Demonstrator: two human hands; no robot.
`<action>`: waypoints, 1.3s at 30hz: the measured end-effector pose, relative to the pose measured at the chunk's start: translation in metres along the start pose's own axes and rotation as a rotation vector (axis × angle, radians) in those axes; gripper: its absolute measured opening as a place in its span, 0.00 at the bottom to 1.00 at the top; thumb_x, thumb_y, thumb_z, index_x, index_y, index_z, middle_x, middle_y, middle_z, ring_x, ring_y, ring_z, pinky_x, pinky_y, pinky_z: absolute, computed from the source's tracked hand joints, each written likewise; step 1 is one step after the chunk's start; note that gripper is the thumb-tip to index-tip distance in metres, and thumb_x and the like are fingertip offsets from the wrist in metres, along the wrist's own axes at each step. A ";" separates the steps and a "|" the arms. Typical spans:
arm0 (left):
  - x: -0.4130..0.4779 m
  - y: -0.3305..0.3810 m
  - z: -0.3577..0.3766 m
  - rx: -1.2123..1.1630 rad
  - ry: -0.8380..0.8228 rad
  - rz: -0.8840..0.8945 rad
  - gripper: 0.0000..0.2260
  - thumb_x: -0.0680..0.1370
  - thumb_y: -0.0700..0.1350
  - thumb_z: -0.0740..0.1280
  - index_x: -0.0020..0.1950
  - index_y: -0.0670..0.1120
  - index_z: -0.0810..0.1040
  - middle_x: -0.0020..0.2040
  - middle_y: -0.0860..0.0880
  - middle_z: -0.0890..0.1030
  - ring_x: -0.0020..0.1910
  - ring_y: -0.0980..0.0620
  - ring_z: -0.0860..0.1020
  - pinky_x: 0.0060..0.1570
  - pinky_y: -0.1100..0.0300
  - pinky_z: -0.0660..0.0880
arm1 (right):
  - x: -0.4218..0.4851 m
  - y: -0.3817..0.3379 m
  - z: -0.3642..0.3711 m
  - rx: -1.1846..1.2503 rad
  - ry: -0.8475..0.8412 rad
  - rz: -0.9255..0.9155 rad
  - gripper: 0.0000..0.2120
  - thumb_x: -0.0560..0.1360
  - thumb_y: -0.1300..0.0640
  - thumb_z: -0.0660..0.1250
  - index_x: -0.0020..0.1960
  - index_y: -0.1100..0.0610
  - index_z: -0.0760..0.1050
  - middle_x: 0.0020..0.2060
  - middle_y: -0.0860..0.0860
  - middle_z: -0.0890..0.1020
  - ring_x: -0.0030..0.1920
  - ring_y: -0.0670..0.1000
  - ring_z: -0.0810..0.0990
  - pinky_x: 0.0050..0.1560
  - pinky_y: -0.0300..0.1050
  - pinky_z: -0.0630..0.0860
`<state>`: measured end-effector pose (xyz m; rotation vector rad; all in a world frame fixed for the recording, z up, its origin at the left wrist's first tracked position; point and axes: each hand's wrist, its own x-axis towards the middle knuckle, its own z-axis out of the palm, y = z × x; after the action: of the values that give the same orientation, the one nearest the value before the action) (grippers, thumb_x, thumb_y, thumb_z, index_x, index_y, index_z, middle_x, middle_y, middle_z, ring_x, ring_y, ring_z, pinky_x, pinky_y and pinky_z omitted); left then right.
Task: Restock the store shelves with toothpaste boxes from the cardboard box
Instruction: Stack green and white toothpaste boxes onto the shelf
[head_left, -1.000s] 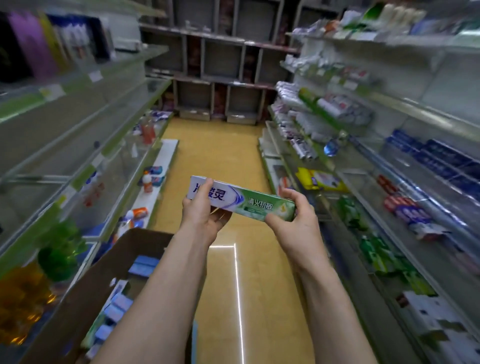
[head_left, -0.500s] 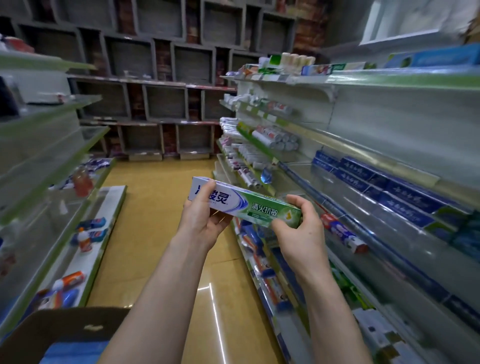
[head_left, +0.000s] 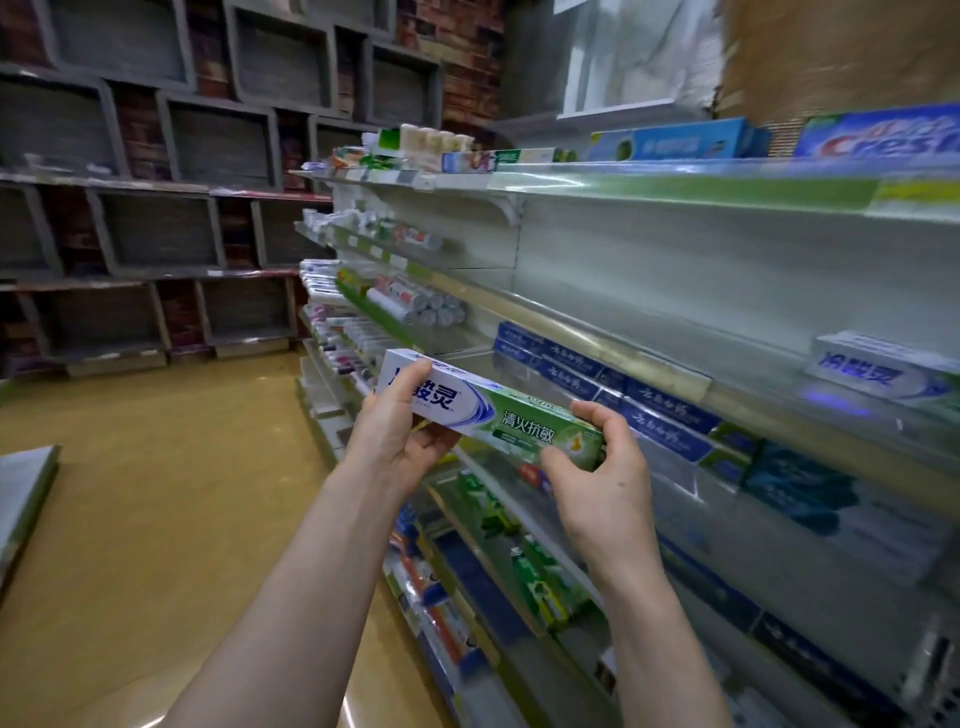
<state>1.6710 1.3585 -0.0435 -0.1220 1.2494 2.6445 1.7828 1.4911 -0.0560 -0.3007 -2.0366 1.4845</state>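
Note:
Both hands hold one long white-and-green toothpaste box (head_left: 498, 413) level in front of the right-hand shelving. My left hand (head_left: 397, 431) grips its white left end, thumb on the front face. My right hand (head_left: 597, 467) pinches its green right end. Just behind the box, a middle shelf (head_left: 675, 384) carries a row of blue toothpaste boxes (head_left: 613, 395). A matching white-and-green box (head_left: 878, 371) lies farther right on that shelf. The cardboard box is out of view.
The right shelving has several tiers: a top shelf with blue and Crest boxes (head_left: 878, 132), lower tiers with green and red packs (head_left: 530, 566). The yellow aisle floor (head_left: 171, 499) stretches left. Grey cubby shelves (head_left: 171, 223) line the far wall. A shelf corner (head_left: 26, 488) juts in at left.
My view has swung right and upward toward the right-hand shelves, and the cardboard box has dropped out of sight. Both hands keep the same hold on the toothpaste box, now nearer the middle shelf.

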 end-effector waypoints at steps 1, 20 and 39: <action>0.009 -0.001 0.007 0.001 -0.024 -0.013 0.23 0.75 0.47 0.70 0.68 0.44 0.71 0.44 0.44 0.81 0.42 0.46 0.81 0.36 0.53 0.79 | 0.008 0.001 -0.001 -0.003 0.016 0.000 0.19 0.74 0.60 0.68 0.57 0.39 0.69 0.57 0.52 0.76 0.49 0.49 0.77 0.50 0.48 0.77; 0.122 -0.023 0.165 0.110 -0.503 -0.289 0.21 0.74 0.51 0.70 0.62 0.42 0.73 0.52 0.42 0.79 0.47 0.42 0.80 0.38 0.49 0.79 | 0.109 -0.010 -0.052 -0.241 0.536 -0.074 0.18 0.72 0.61 0.70 0.54 0.42 0.70 0.54 0.50 0.76 0.52 0.49 0.76 0.57 0.51 0.74; 0.063 -0.116 0.302 0.478 -0.771 -0.385 0.05 0.76 0.40 0.69 0.44 0.42 0.73 0.42 0.40 0.77 0.40 0.43 0.78 0.36 0.49 0.79 | 0.108 -0.030 -0.252 -0.594 0.575 0.138 0.17 0.72 0.62 0.71 0.57 0.50 0.71 0.54 0.49 0.74 0.35 0.47 0.76 0.33 0.39 0.72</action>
<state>1.6405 1.6725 0.0511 0.6048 1.3318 1.7232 1.8480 1.7338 0.0570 -0.9954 -1.9349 0.6977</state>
